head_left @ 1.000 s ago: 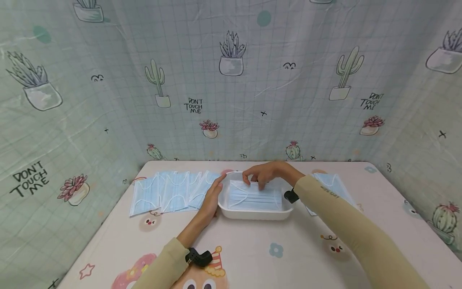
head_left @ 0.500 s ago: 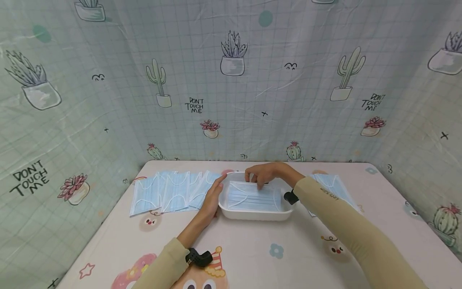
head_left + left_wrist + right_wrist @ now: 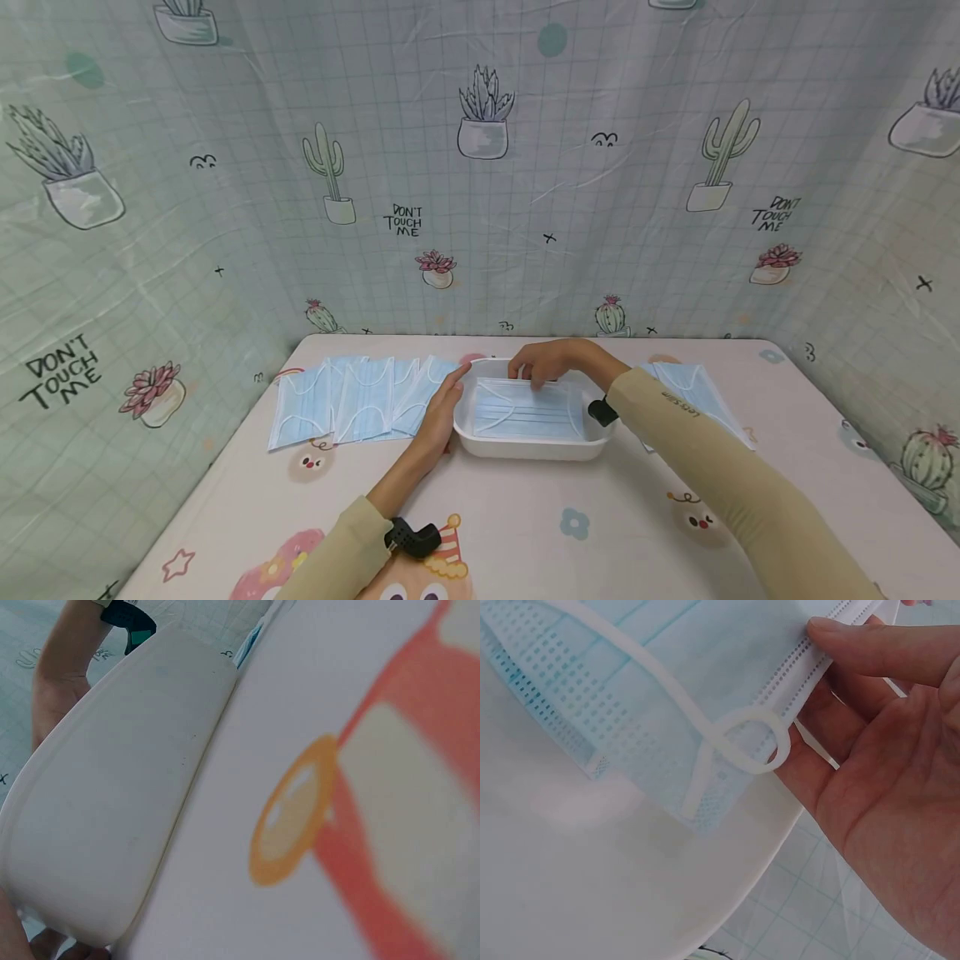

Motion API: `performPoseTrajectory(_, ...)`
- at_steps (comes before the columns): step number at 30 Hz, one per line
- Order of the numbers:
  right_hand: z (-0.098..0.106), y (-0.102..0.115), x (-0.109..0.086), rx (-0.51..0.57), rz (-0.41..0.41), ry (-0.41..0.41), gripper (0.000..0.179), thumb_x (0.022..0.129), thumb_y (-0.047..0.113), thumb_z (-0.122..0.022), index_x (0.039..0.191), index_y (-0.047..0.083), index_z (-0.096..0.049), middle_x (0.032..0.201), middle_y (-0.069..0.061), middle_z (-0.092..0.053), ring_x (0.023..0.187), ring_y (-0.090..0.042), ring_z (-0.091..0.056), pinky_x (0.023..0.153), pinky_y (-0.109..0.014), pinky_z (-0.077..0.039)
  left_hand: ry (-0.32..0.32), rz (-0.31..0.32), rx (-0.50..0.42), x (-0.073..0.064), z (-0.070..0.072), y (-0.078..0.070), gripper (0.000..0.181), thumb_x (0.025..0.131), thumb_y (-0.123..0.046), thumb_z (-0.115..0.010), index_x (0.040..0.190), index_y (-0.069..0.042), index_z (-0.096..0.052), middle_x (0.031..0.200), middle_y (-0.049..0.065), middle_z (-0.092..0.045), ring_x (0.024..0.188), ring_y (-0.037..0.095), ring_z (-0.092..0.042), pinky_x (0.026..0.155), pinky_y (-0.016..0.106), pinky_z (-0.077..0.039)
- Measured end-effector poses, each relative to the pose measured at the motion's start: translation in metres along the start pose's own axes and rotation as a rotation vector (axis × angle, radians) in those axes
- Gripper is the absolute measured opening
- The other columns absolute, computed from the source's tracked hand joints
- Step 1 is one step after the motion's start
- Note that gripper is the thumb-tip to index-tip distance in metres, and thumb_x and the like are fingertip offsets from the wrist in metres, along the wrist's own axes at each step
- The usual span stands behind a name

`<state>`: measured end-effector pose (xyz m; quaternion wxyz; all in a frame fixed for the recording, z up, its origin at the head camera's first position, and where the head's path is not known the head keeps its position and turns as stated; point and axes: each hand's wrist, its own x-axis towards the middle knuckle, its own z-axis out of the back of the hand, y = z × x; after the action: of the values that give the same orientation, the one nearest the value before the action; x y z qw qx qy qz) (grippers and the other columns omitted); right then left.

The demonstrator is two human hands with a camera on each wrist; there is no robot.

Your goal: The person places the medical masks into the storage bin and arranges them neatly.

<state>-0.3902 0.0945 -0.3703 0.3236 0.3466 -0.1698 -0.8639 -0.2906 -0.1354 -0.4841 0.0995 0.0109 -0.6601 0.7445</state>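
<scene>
Near the back middle of the table stands a white plastic tub [image 3: 525,447]. A blue pleated face mask [image 3: 528,412] with white ear loops lies in it. My right hand [image 3: 551,360] reaches over the tub and pinches the mask's far edge. In the right wrist view, the thumb [image 3: 885,649] is on top and the fingers are below; another mask layer [image 3: 551,716] shows underneath. My left hand [image 3: 437,417] holds the tub's left end, one digit along the rim. The left wrist view shows fingertips [image 3: 82,951] by the tub's base.
Several overlapping face masks [image 3: 367,398] lie left of the tub, close to my left hand. More mask material [image 3: 693,387] lies to the right, partly behind my right sleeve [image 3: 697,442]. A patterned curtain [image 3: 480,208] encloses the table's back and sides.
My right hand has lowered slightly at the mask's far edge, and its fingers have drawn closer together. The left hand stays on the tub's left end.
</scene>
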Motion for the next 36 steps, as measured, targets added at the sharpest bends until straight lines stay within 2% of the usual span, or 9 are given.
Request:
performPoseTrajectory(6,-0.001,0.000,0.001,0.010,-0.022,-0.003,0.037,0.092,-0.005,-0.063,0.123,0.016,-0.066,0.122,-0.006,-0.063,0.104,-0.020,-0.057,0.080,-0.030,-0.051,-0.010,-0.001,0.010,0.000,0.000,-0.001,0.049,0.113,-0.032,-0.029,0.161,-0.022,-0.036,0.172,0.007,-0.025,0.161,0.031,-0.017,0.128,0.060,-0.013)
performPoseTrajectory(12,-0.004,0.001,-0.001,0.014,-0.059,-0.023,0.038,0.093,0.000,-0.064,0.126,0.019,-0.065,0.139,-0.009,-0.060,0.118,-0.025,-0.058,0.100,-0.044,-0.054,-0.006,0.004,0.012,0.000,-0.001,-0.005,0.049,0.114,-0.032,-0.029,0.161,-0.025,-0.037,0.173,0.007,-0.022,0.161,0.031,-0.015,0.128,0.060,-0.013)
performPoseTrajectory(15,-0.005,0.002,-0.001,0.022,-0.069,-0.033,0.041,0.093,0.001,-0.065,0.129,0.020,-0.065,0.143,-0.011,-0.058,0.121,-0.027,-0.058,0.105,-0.049,-0.052,-0.005,0.003,0.013,-0.001,-0.001,-0.006,0.049,0.114,-0.032,-0.028,0.161,-0.025,-0.036,0.173,0.007,-0.022,0.161,0.032,-0.015,0.128,0.061,-0.013)
performPoseTrajectory(21,-0.005,0.003,0.000,0.046,-0.064,-0.027,0.044,0.094,0.005,-0.065,0.136,0.021,-0.063,0.140,-0.011,-0.062,0.118,-0.025,-0.061,0.103,-0.046,-0.054,-0.020,0.001,0.015,-0.001,-0.001,-0.006,0.049,0.114,-0.032,-0.029,0.161,-0.022,-0.037,0.172,0.008,-0.026,0.160,0.034,-0.019,0.127,0.062,-0.014)
performPoseTrajectory(28,-0.008,0.000,-0.002,0.087,-0.049,-0.017,0.047,0.096,0.007,-0.063,0.141,0.018,-0.059,0.143,-0.014,-0.061,0.125,-0.028,-0.061,0.106,-0.048,-0.053,-0.005,0.019,0.002,-0.003,-0.001,-0.004,0.049,0.113,-0.032,-0.029,0.161,-0.024,-0.036,0.172,0.008,-0.026,0.159,0.035,-0.020,0.127,0.063,-0.016)
performPoseTrajectory(36,-0.010,-0.005,-0.004,0.114,-0.030,-0.031,0.050,0.095,0.009,-0.062,0.144,0.017,-0.058,0.143,-0.009,-0.064,0.128,-0.027,-0.062,0.109,-0.049,-0.052,-0.011,0.001,0.018,-0.003,-0.001,-0.002,0.049,0.113,-0.033,-0.029,0.161,-0.024,-0.037,0.171,0.007,-0.027,0.160,0.034,-0.020,0.127,0.063,-0.014)
